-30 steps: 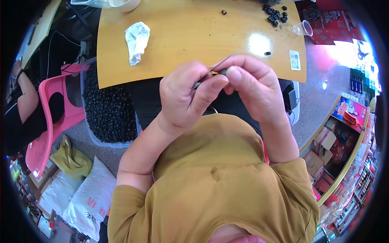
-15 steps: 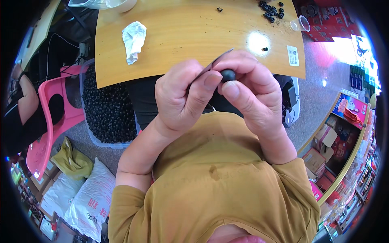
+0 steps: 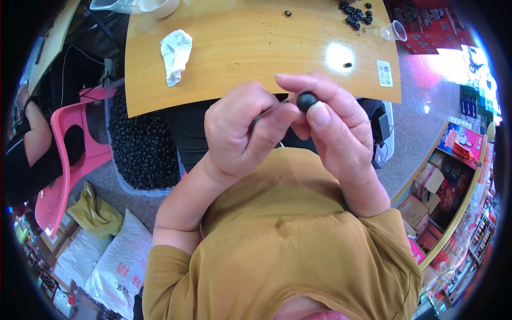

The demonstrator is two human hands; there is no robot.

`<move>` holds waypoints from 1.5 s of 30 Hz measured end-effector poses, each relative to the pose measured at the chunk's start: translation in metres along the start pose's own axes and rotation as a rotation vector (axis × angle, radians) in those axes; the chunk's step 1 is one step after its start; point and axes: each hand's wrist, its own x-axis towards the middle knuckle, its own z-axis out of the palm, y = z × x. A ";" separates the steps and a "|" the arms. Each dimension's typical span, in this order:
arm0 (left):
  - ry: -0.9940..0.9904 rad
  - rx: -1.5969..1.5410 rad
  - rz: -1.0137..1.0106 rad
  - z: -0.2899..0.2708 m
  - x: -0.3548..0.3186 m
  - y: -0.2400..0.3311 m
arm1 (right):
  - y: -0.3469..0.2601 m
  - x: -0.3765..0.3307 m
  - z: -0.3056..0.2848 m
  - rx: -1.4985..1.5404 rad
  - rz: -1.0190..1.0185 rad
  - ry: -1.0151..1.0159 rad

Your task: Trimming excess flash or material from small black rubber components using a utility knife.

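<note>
1. Black round beads fill the clear plastic bin (image 3: 141, 154) on the floor under the table's near-left edge; we see it heaped nearly to its rim.
2. On the wooden table (image 3: 256, 48), a small clear cup (image 3: 393, 31) lies tipped on its side at the far right, just beside a loose pile of black beads (image 3: 356, 13); we cannot tell whether anything is inside the cup.
3. At the table's far-left edge we see a white bowl (image 3: 157, 5) and a clear container (image 3: 109, 4), both cut off by the frame, their contents hidden.
4. Our right hand (image 3: 333, 133) pinches a single black bead (image 3: 306, 100) between thumb and fingertips, held above our lap just short of the table's near edge.
5. Our left hand (image 3: 242, 133) is closed around a thin dark tool (image 3: 269, 111), gripped between thumb and curled fingers.
6. Its long axis runs from lower left to upper right, the tip pointing at the bead and reaching it or nearly so; we cannot tell whether it enters the bead.
7. A crumpled white tissue (image 3: 175, 53) lies on the table's left part, and one stray bead (image 3: 347, 65) sits near the right.
</note>
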 end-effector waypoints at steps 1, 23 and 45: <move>-0.012 0.046 0.061 0.000 0.001 0.001 | -0.002 0.000 0.002 -0.028 0.026 0.004; -0.010 0.342 0.390 0.005 0.000 -0.009 | 0.002 -0.008 0.008 0.085 0.070 0.074; -0.035 0.357 0.472 0.003 0.000 -0.006 | 0.013 -0.012 0.011 0.355 0.053 0.067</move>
